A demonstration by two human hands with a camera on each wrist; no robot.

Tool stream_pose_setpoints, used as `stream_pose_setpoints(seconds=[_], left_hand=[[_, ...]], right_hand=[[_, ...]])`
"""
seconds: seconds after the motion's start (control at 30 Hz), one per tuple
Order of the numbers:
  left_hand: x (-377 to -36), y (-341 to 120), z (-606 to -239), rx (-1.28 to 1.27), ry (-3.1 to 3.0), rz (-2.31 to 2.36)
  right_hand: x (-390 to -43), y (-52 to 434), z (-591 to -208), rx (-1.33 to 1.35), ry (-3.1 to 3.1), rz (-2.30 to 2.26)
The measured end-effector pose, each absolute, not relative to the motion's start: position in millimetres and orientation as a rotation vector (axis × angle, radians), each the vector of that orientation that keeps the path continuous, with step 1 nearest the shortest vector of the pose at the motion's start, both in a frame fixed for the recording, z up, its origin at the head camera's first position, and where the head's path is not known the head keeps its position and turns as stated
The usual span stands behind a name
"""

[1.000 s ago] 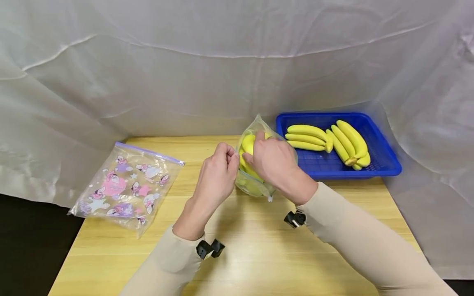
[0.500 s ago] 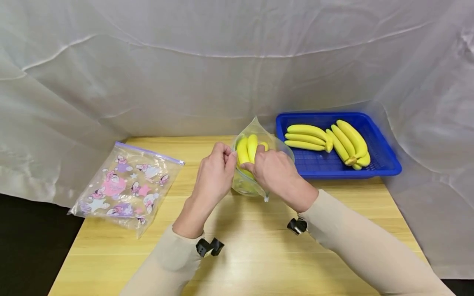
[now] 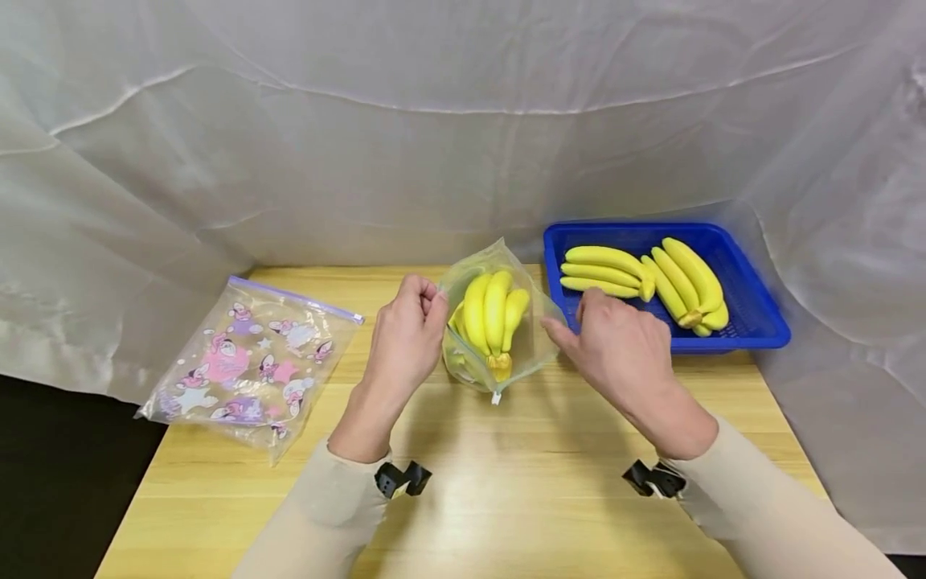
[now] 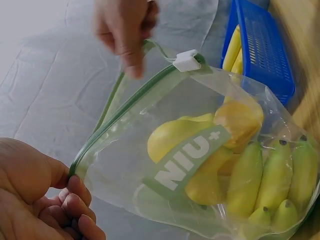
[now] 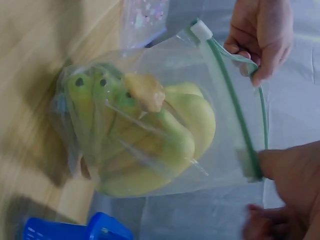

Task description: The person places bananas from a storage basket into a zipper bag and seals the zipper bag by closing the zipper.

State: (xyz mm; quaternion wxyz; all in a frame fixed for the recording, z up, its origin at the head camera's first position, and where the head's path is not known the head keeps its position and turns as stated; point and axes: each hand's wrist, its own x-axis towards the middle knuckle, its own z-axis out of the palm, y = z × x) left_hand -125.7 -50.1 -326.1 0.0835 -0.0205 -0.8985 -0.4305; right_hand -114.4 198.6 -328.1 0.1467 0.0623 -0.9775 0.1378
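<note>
Wooden table (image 3: 506,482); left hand (image 3: 405,342) pinching zip bag (image 3: 492,322), "NIU+" legible from left wrist only; right hand (image 3: 622,354) fingers relaxed.

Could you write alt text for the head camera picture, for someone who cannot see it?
A left hand pinches the edge of a clear zip bag holding a banana bunch on a wooden table, while the right hand touches the bag's other side. Behind sits a blue basket with more bananas.
</note>
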Motion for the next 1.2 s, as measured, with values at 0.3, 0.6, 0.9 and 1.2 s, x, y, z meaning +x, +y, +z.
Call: stream_pose_setpoints(seconds=[0.3,0.6,0.9,1.2], left_hand=[[-116.8,-44.7,-315.5,-0.078,-2.654,-1.338],[-105.8,-37.3,-300.9,-0.028,-2.528,-1.437],[-114.5,-42.2,-312.4,0.052,-2.469,-1.491],[-134.3,-62.6,-324.2,0.039,-2.464,-1.497]], right_hand=[[-141.6,180.2,-304.0,0.389,-2.758,0.665],[-167.6,146.5,-265.8,0.527,-2.8,0.894],[-130.9,170.7,-274.2,0.681,-3.092,1.054],[-108.7,173.1,-277.1,0.795,-3.01,0.699]])
